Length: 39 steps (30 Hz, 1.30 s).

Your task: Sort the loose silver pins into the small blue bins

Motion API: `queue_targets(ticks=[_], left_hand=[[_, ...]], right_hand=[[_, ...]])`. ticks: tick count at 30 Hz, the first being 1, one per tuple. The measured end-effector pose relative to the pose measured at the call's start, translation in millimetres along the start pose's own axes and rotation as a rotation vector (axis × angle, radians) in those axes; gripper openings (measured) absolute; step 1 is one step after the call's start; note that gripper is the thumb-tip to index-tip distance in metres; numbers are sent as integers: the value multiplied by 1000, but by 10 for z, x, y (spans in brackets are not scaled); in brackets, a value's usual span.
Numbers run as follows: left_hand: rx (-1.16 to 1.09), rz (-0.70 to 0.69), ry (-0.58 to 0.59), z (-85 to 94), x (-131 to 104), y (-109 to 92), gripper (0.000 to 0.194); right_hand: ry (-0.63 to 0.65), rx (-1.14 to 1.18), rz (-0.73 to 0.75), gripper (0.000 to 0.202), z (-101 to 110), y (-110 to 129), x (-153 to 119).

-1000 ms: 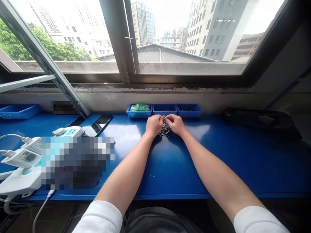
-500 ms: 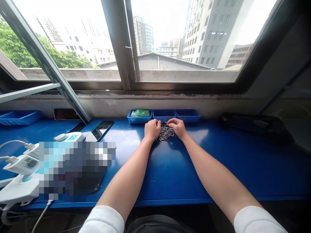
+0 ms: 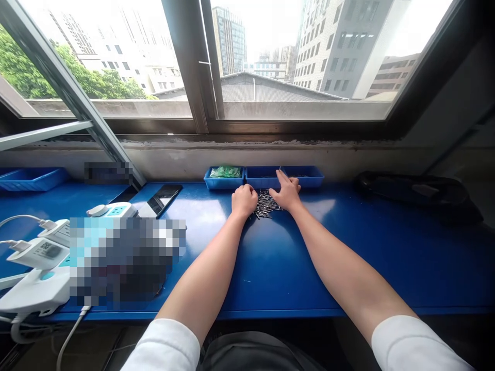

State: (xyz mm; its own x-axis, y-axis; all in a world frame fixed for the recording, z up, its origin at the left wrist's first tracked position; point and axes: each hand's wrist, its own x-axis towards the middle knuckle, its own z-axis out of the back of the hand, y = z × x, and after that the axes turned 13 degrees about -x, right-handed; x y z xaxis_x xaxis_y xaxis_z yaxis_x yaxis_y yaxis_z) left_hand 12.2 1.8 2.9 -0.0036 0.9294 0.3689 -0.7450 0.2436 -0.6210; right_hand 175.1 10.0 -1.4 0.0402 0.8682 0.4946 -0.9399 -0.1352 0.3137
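Observation:
A pile of thin dark and silvery metal pieces (image 3: 264, 205) lies on the blue table between my hands. My left hand (image 3: 244, 200) is closed at the pile's left edge; what its fingers hold, if anything, is hidden. Fingers spread, my right hand (image 3: 286, 190) reaches over the front of the blue bins at the pile's right. The middle bin (image 3: 257, 182) and the right bin (image 3: 315, 180) hold small dark pieces, partly hidden by that hand. Green plastic packets (image 3: 225, 172) fill the left bin (image 3: 224, 184).
To the left are a white power strip (image 3: 31, 299) with plugs and cables, a pixelated area, a phone (image 3: 167, 200) and another blue tray (image 3: 38, 180). A black case (image 3: 417, 193) lies at the right. A window rises behind the table.
My right hand has moved forward from the pile to the bins, and its fingers have opened. My left hand stays beside the pile. The view has shifted slightly.

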Motion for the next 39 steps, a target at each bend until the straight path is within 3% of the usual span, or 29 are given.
queue_targets(ticks=[5,9,13,16,19,25,39], left_hand=[[13,-31,38,-11,-16,4,21],[28,-43,54,-18,-20,2,20],[-2,-50,66,-28,-4,14,24],[-16,-53,101,-38,2,23,29],[21,-74,137,-46,-8,18,30],[39,-141,185,-61,-26,10,24],[31,-91,176,-62,46,23,22]], right_hand=[[81,-7,-2,65,-74,-22,-11],[33,21,27,61,-88,3,-19],[-60,56,78,31,-37,43,-49],[-10,7,27,18,-26,54,-95],[68,-55,-24,22,-51,47,-131],[214,-73,28,19,-49,47,-124],[194,-27,16,22,-10,43,-119]])
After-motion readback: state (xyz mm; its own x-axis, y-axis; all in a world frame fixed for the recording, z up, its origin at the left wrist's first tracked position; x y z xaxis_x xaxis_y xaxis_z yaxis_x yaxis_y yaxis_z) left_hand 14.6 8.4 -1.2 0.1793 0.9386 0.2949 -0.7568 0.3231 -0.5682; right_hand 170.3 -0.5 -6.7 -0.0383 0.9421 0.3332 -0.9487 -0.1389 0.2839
